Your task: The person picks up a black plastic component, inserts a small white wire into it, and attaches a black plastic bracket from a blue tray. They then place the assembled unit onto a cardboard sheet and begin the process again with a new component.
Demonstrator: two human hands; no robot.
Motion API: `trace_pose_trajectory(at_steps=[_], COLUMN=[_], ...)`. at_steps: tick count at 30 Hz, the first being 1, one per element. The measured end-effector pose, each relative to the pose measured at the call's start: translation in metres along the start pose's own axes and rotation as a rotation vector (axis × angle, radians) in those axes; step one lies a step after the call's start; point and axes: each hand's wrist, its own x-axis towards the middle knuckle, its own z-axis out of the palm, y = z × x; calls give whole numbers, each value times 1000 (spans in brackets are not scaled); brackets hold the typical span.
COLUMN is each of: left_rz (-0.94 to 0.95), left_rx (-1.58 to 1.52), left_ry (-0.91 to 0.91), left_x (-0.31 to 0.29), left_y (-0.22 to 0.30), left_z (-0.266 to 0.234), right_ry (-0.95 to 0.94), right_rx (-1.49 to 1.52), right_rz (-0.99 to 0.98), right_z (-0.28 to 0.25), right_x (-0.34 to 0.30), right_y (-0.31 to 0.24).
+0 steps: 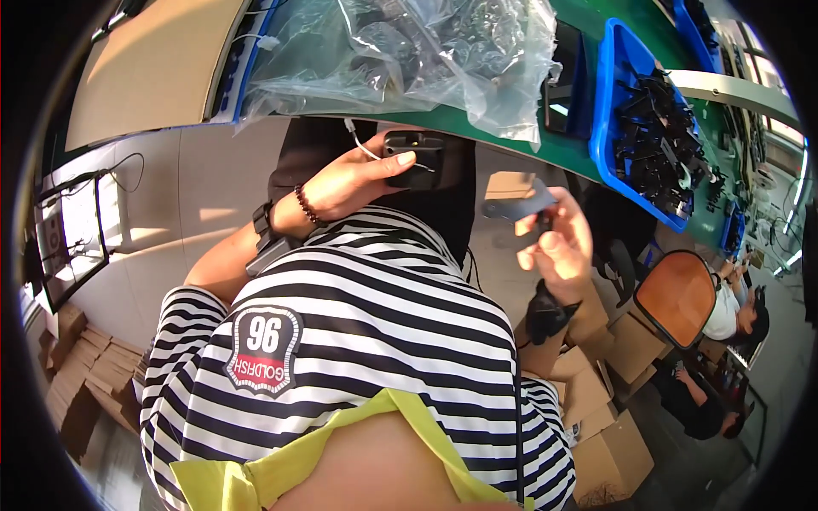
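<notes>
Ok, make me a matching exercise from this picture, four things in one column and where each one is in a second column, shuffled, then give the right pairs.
Things:
1. black rectangular part
2. grey flat piece
3. blue bin of black parts
4. cardboard boxes

Places:
A. on the green bench, at the right
B. in the left hand
C. on the floor, lower right
D. pinched in the right hand

Pairs: 1-B, 2-D, 3-A, 4-C

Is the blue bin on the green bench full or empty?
Nearly full. The blue bin on the bench holds a heap of black parts reaching about its rim.
</notes>
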Motion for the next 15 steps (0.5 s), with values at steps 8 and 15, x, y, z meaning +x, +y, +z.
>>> trace_pose_trajectory(at_steps=[8, 15], left_rz=[8, 28], left_rx=[6, 127], left_ry=[-42, 19], left_x=[-5, -7], left_y=[2, -1], left_z=[5, 1], right_ry=[77, 1], right_rx=[100, -32], right_rz=[72, 101], right_z=[29, 20], right_x=[44, 53], right_y=[87, 101])
